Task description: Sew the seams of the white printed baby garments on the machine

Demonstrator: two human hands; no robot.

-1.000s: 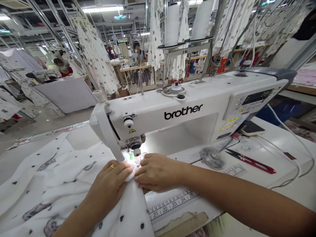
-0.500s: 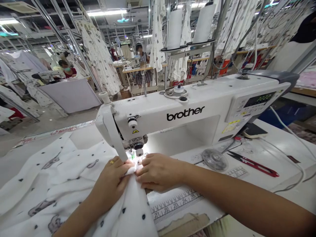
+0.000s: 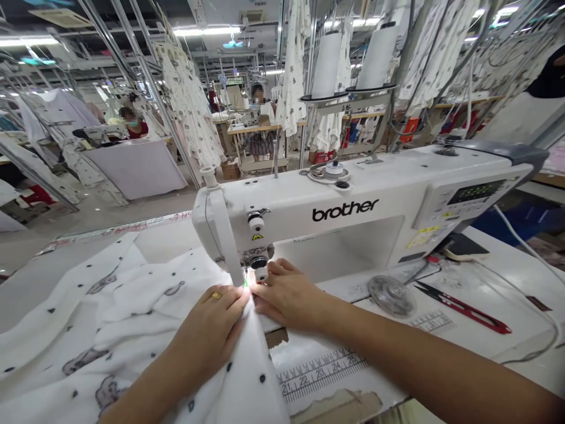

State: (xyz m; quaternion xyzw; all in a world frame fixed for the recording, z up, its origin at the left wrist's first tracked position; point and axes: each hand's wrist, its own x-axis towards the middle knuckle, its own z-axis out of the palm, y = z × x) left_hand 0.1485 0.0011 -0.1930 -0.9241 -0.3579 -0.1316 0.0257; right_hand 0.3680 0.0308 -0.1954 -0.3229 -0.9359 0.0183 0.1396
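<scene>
A white sewing machine (image 3: 353,206) marked "brother" stands across the table. White printed fabric (image 3: 110,318) lies spread to the left and runs under the needle area (image 3: 253,277). My left hand (image 3: 212,330), a ring on one finger, presses flat on the fabric just left of the needle. Directly right of the needle my right hand (image 3: 286,297) lies on the fabric's edge with its fingers curled and pressed down. The two hands almost touch at the presser foot, which they partly hide.
Red thread snips (image 3: 463,306) and a clear round disc (image 3: 392,295) lie on the table to the right. A printed ruler (image 3: 322,371) runs along the front edge. Thread cones (image 3: 326,65) stand behind the machine. Other people sit at far tables among hanging garments.
Both hands have slid forward with the fabric, closer under the machine head. The view has shifted, so the machine sits further right and lower in the picture.
</scene>
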